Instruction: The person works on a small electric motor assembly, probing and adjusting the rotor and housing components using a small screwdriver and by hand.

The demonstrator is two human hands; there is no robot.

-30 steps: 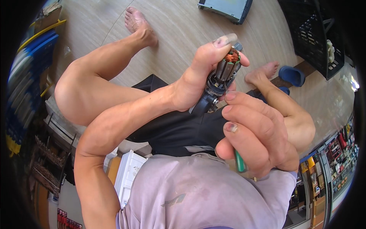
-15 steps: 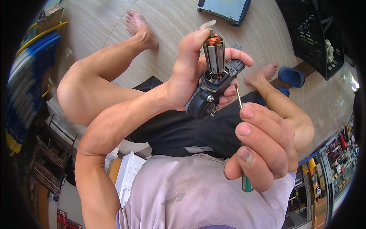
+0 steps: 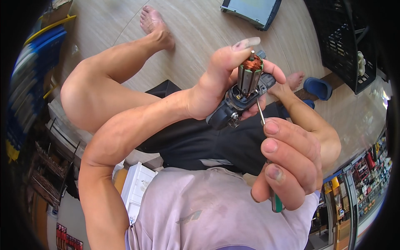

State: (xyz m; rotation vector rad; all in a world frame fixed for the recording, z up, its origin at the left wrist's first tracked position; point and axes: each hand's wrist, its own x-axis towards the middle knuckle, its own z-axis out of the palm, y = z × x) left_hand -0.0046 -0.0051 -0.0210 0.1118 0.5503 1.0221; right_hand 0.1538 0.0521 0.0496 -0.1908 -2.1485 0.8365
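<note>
My left hand (image 3: 212, 85) is wrapped round a black motor housing (image 3: 229, 109), its thumb beside the upright rotor. That rotor (image 3: 249, 79) has copper windings and green edges at its top and stands in the housing, with a thin shaft above. In my right hand (image 3: 293, 160) is a slim screwdriver (image 3: 261, 113) with a green handle that shows below the fingers. Its metal tip points up at the housing's right side, near the base of the rotor. Whether the tip touches the housing I cannot tell.
A grey metal box (image 3: 252, 11) lies on the floor ahead. At the right are a black crate (image 3: 339, 46) and a blue slipper (image 3: 318, 88). Blue stacked items (image 3: 41, 54) stand at the left, a white container (image 3: 138, 187) beside my body.
The motor first tilted upright and shifted left, then moved back right. My right hand drew back from it with the screwdriver, whose tip is now close to the housing again.
</note>
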